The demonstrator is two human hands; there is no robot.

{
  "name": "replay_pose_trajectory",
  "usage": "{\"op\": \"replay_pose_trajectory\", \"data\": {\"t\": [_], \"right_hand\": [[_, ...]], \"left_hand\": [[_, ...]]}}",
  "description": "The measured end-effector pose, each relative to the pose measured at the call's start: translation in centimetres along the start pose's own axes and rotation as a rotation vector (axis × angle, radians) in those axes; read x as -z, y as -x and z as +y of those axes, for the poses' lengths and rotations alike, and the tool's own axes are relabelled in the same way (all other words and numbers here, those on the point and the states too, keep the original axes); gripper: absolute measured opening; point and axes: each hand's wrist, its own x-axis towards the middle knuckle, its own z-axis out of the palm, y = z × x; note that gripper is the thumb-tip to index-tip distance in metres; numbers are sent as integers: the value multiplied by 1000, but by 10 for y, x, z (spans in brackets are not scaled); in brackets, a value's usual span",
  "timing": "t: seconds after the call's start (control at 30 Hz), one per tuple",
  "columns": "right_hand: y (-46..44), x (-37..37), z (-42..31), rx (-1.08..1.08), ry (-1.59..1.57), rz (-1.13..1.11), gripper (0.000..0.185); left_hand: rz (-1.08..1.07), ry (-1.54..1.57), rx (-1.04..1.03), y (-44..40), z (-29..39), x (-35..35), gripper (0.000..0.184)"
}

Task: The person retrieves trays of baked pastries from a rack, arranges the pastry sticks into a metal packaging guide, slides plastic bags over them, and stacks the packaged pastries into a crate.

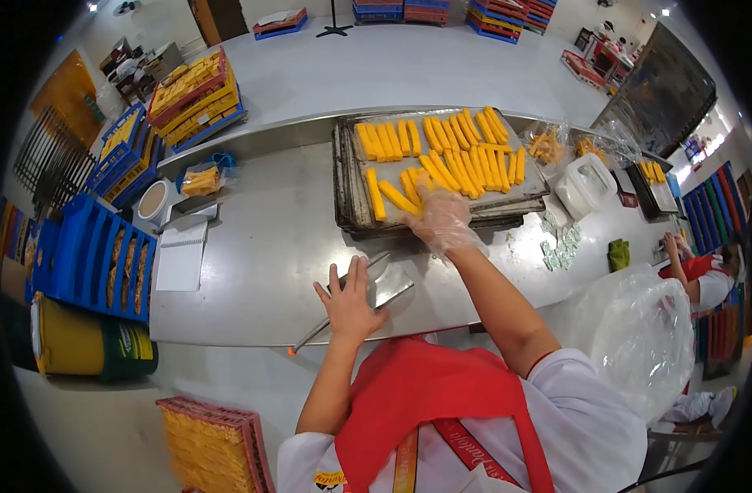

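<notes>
My right hand (pixel 444 218), in a clear plastic glove, reaches over the front of a baking tray (pixel 355 177) on top of a stack of trays. Its fingers close around yellow sticks (pixel 410 186) that look like baked or cheese sticks; the glove partly hides them. More yellow sticks (pixel 454 168) lie in rows across the tray. My left hand (pixel 351 304) is bare, fingers spread, on the steel table beside a shiny metal scoop-like tool (pixel 392 284). A thin rod (pixel 310 335) with an orange end sticks out toward the table's front edge.
Left on the steel table (pixel 261 246) are a notebook (pixel 181 256), a white tub (pixel 156 203) and bagged sticks (pixel 202 179). To the right stand a clear plastic container (pixel 585 186), a green cloth (pixel 619 255) and a large plastic bag (pixel 630 345). A co-worker (pixel 708 275) is at far right.
</notes>
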Motion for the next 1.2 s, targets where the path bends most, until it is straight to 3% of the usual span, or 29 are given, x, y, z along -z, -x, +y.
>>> {"op": "replay_pose_trajectory", "data": {"t": [0.23, 0.3, 0.33, 0.4, 0.43, 0.5, 0.57, 0.63, 0.67, 0.73, 0.77, 0.83, 0.87, 0.9, 1.0, 1.03, 1.1, 1.13, 1.2], "right_hand": [[13, -8, 25, 0, -59, -9, 70], [24, -19, 34, 108, -87, 290, 68], [24, -19, 41, 110, -91, 282, 68], [21, -16, 56, 63, -379, 93, 68], [27, -8, 58, 67, -381, 77, 68], [47, 7, 64, -90, -1341, -249, 67], [57, 10, 74, -81, -1467, -557, 55], [57, -35, 95, -110, -1470, -815, 53], [55, -52, 96, -114, -1471, -833, 53], [51, -78, 95, -331, -1489, -1293, 55], [48, -90, 93, -333, -1488, -1303, 55], [41, -114, 87, -698, -1544, -1495, 56], [33, -126, 87, -733, -1563, -1559, 65], [35, -120, 82, -737, -1560, -1571, 65], [34, -85, 74, -808, -1339, -1392, 107], [33, -79, 82, -810, -1337, -1395, 107], [37, -70, 99, -610, -1054, -1070, 101], [40, -79, 103, -611, -1052, -1073, 101], [50, -110, 114, -668, -1378, -918, 88]], "left_hand": [[21, 28, -44, -2, -4, -1, 107], [14, 26, -78, -4, -8, 0, 108], [12, 22, -113, -5, -10, 1, 108], [3, 28, -134, -7, -12, 3, 108], [-1, 39, -160, -7, -13, 4, 109], [-30, 39, -155, -10, -18, 2, 110], [-1, 28, -273, -13, -23, 1, 112], [-22, 10, -273, -17, -25, 4, 113], [-31, 24, -324, -19, -26, 4, 112], [-45, 43, -401, -24, -27, 5, 111], [-50, 43, -393, -26, -27, 5, 111], [-64, 67, -471, -28, -28, 5, 110], [-71, 66, -462, -29, -29, 5, 110], [-73, 83, -462, -29, -29, 5, 110], [-77, 100, -461, -29, -30, 6, 109], [-71, 102, -461, -29, -29, 6, 109], [-64, 115, -450, -29, -28, 5, 109], [-56, 123, -446, -29, -28, 5, 109], [-78, 124, -437, -30, -28, 6, 109]]}}
